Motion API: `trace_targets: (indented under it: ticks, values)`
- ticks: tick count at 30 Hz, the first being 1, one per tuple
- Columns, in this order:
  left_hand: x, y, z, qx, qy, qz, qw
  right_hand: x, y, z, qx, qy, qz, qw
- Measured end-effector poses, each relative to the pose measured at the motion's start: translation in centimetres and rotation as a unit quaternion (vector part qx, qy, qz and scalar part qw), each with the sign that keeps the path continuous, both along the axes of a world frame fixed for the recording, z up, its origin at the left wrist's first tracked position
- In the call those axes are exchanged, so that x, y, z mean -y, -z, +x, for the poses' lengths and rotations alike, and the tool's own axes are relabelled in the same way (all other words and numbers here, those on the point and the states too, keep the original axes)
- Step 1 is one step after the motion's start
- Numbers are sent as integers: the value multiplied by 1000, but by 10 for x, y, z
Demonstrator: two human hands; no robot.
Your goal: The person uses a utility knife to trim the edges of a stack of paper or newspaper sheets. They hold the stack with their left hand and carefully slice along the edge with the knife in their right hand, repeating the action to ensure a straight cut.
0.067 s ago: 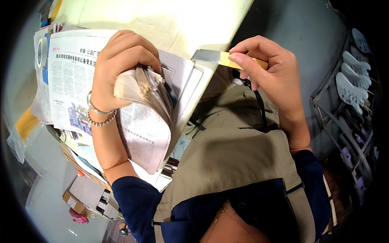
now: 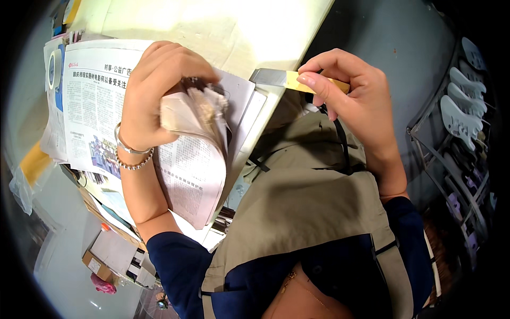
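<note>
My left hand [image 2: 159,90], a bracelet and a bead string on its wrist, is closed round a curled, ragged wad [image 2: 204,109] of newspaper. The wad is smeared by motion, and its inner layers are hard to make out. Below it hangs a bent sheet of newspaper [image 2: 191,181]; more newspaper [image 2: 93,101] lies flat to the left. Between thumb and fingers, my right hand [image 2: 345,87] pinches a flat grey blade with a yellow grip [image 2: 292,81]. Its grey end points left, over the table edge beside the papers, apart from the wad.
The pale table [image 2: 239,32] ends in a slanting edge to my right. At the far left is a roll of tape [image 2: 54,69]. White guitar-body-shaped pieces [image 2: 459,119] hang on a rack at the right. A box [image 2: 111,250] stands at the lower left.
My left hand has shifted slightly to the right, and the ragged wad in it has moved and blurred. My right hand and the blade have moved a little left and down.
</note>
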State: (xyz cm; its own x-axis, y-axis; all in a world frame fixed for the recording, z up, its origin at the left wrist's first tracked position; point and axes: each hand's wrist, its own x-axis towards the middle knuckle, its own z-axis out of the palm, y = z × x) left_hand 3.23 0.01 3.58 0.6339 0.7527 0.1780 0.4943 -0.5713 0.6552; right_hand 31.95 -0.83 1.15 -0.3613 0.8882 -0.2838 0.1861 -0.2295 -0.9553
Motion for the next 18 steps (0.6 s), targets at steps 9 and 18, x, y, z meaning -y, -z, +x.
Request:
trace_targets:
  ticks: [9,18]
  values:
    - [7,-5,12,-77,-35,71,994,2,-6,-3,-28,-3,72,997]
    - [13,-5,11,-58,-81,49,994,2,-6,-2,-21,-8,70,997]
